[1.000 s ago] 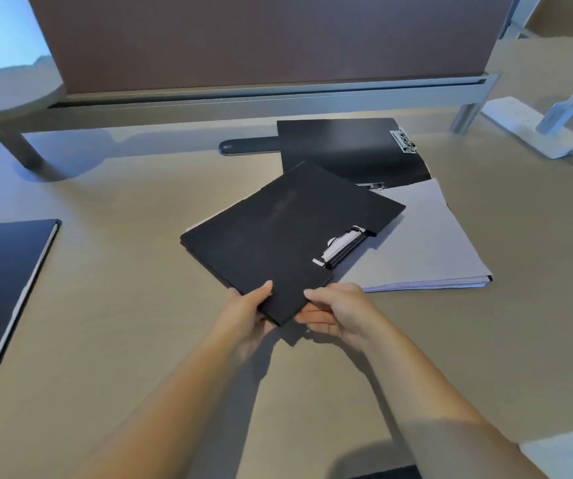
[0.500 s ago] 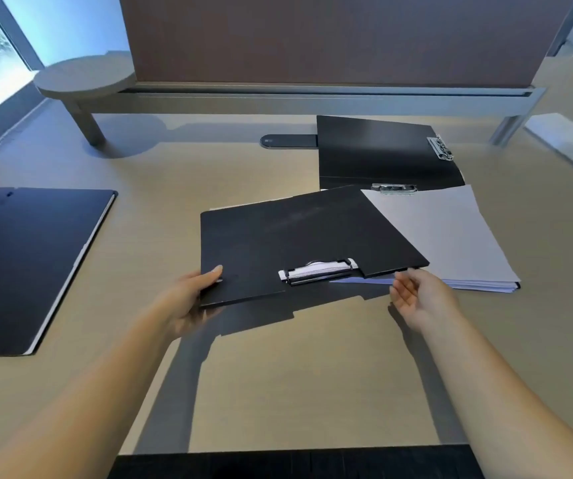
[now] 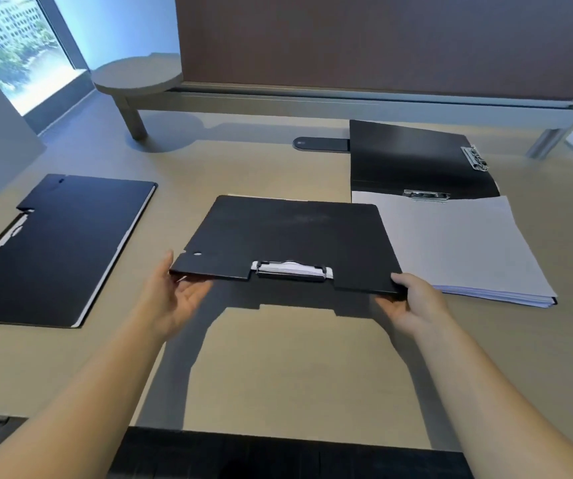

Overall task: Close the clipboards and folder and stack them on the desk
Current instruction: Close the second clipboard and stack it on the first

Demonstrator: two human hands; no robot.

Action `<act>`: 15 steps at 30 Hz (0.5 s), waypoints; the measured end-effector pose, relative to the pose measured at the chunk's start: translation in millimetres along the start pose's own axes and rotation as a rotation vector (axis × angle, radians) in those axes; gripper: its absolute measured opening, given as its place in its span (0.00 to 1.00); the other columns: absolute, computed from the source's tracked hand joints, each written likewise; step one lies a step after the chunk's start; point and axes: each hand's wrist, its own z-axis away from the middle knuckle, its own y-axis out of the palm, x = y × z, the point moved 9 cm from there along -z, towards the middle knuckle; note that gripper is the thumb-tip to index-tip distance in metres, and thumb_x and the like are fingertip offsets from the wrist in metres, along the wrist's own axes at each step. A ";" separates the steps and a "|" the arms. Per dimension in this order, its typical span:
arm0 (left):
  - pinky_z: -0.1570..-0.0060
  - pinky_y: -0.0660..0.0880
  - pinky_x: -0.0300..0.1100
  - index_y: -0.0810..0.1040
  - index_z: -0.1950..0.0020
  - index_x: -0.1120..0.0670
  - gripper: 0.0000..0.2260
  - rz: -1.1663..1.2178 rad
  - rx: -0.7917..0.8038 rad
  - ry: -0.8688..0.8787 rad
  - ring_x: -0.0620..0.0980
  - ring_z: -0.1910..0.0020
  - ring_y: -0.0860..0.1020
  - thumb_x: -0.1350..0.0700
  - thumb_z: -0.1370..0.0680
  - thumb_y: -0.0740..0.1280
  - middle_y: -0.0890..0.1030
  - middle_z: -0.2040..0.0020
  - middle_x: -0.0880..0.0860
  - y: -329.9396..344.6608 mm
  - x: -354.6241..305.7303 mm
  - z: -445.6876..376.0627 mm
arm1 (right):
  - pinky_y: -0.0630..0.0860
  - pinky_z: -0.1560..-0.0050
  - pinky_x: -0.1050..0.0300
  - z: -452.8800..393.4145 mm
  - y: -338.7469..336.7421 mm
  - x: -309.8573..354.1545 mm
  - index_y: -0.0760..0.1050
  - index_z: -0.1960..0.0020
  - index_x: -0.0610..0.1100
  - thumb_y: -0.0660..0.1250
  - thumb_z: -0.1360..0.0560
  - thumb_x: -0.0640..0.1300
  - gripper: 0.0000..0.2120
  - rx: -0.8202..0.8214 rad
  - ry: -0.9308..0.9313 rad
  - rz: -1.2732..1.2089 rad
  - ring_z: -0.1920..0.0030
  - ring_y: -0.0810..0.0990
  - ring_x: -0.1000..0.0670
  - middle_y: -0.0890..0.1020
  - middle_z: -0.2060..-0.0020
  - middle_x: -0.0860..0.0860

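A closed black clipboard (image 3: 288,233) with a metal clip on its near edge hovers just above the middle of the desk (image 3: 278,368), casting a shadow below. My left hand (image 3: 174,299) holds its near left corner and my right hand (image 3: 413,302) grips its near right corner. To its right lies an open black clipboard folder (image 3: 413,160) with a stack of white paper (image 3: 458,243) on its near half. A closed black clipboard (image 3: 57,247) rests flat at the left.
A brown partition (image 3: 382,39) on a grey rail runs along the back of the desk. A small round shelf (image 3: 136,77) stands at the back left, and a dark cable cover (image 3: 319,144) sits near the rail. A window is at the far left.
The held clipboard has turned square to me and shifted left, off the white paper. My right hand went from beside its edge to gripping the right corner. The view swung left.
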 end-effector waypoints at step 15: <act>0.62 0.76 0.45 0.69 0.53 0.54 0.11 -0.140 0.001 0.014 0.49 0.59 0.77 0.71 0.24 0.56 0.77 0.56 0.52 5.6 25.4 22.0 | 0.81 0.65 0.57 35.6 100.6 -107.1 0.70 0.44 0.39 0.62 0.25 0.37 0.10 0.312 0.234 0.342 0.59 0.81 0.47 0.79 0.57 0.44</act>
